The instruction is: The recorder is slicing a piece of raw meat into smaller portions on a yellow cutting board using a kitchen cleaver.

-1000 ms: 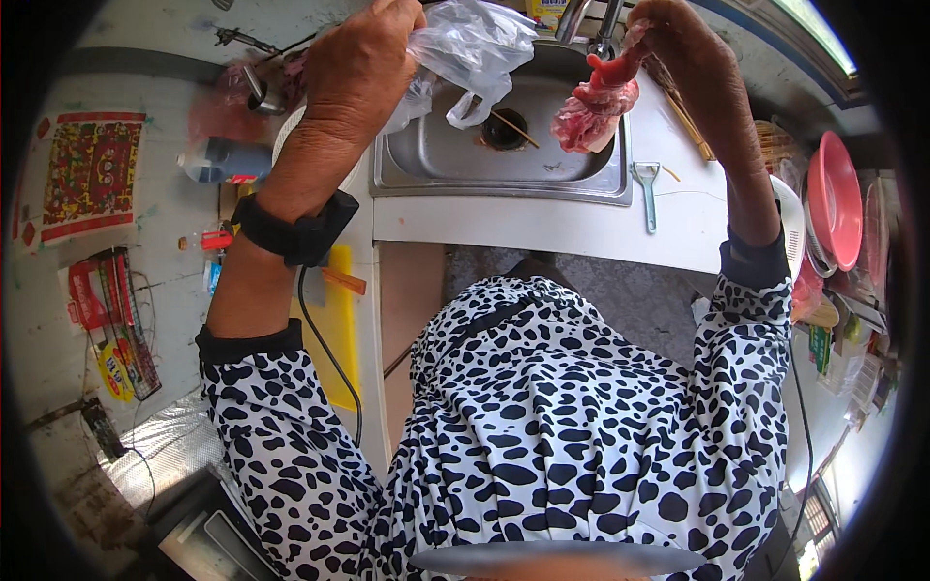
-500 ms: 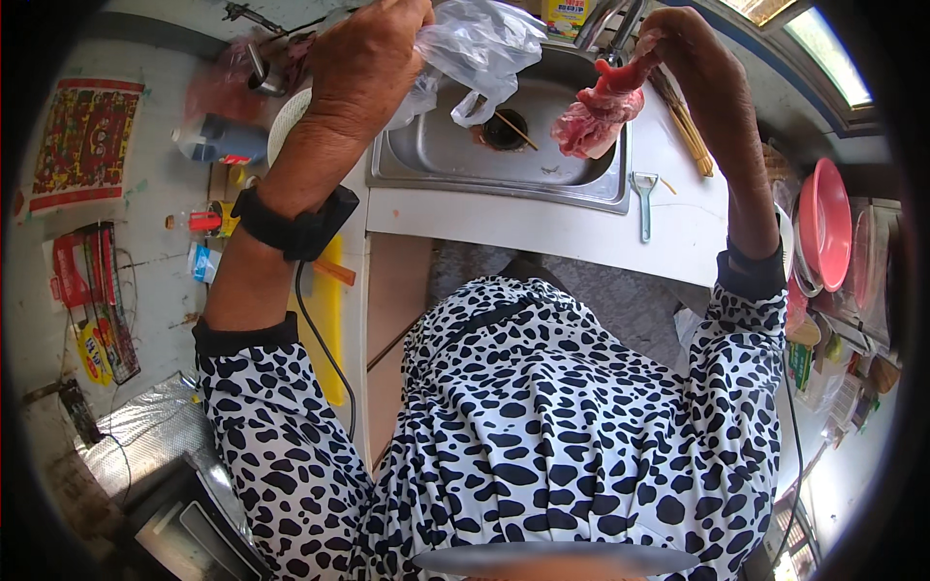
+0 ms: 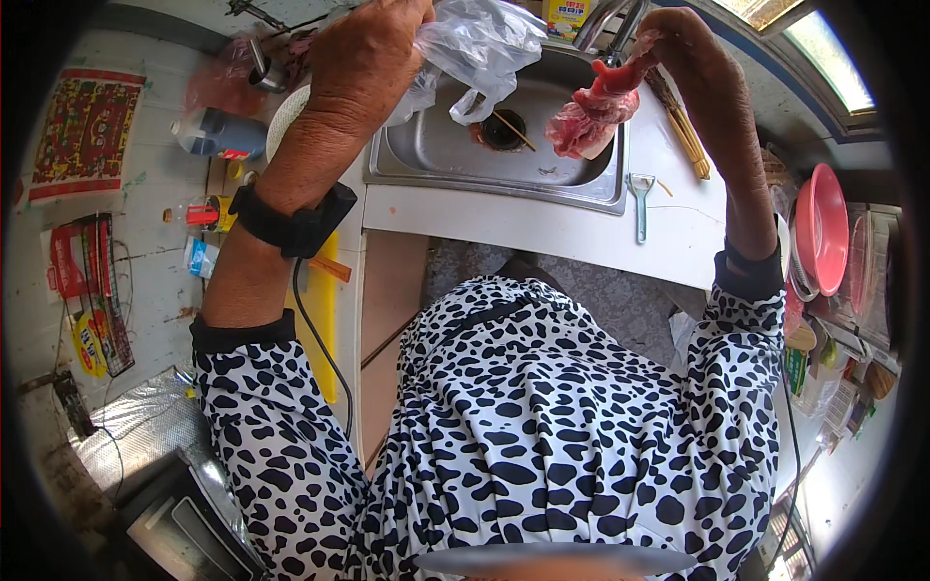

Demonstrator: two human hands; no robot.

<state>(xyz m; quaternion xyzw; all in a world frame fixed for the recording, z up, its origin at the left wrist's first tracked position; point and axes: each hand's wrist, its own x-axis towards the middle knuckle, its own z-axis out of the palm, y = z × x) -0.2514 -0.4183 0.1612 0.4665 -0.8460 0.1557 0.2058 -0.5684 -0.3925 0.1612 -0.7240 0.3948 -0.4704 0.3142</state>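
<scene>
We hold floppy pink raw meat [image 3: 593, 118] over right side of shiny steel sink [image 3: 436, 157], right hand [image 3: 704, 73] gripping top end. Likely soft, slippery, bit heavy; safer holding thick part. Left hand [image 3: 371, 56] holds thin see-through plastic bag [image 3: 484, 50], likely light, over sink's left side.

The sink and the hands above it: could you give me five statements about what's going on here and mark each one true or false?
1. The right hand holds a piece of raw meat over the sink. True.
2. The left hand is empty. False: the left hand holds a thin plastic bag.
3. The peeler lies inside the sink. False: the peeler lies on the white counter, to the right of the sink.
4. A thin stick lies in the sink, by the drain. True.
5. The round basin at the far right is blue. False: the basin is pink.
</scene>
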